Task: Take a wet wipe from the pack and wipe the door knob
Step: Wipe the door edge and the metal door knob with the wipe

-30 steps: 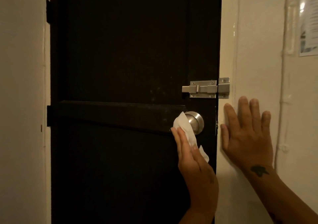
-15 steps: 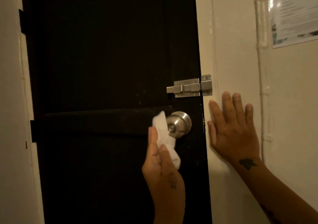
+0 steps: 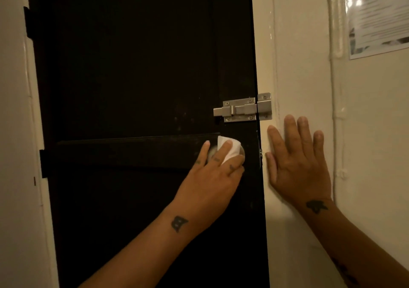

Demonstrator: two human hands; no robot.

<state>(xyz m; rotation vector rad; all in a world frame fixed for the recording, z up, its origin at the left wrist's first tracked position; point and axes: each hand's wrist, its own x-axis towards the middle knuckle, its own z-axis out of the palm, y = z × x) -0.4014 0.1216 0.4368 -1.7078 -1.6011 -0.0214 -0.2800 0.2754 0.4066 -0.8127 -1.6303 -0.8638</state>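
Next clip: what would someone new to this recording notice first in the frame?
The dark door fills the left and middle, with the left hand at its right edge pressing a white wet wipe over the door knob, which is almost hidden. Above sits a metal slide bolt; the right hand lies flat on the pale wall.

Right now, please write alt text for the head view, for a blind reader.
The left hand presses a white wet wipe over the door knob on a dark door. The right hand lies flat on the wall, below a metal bolt latch.
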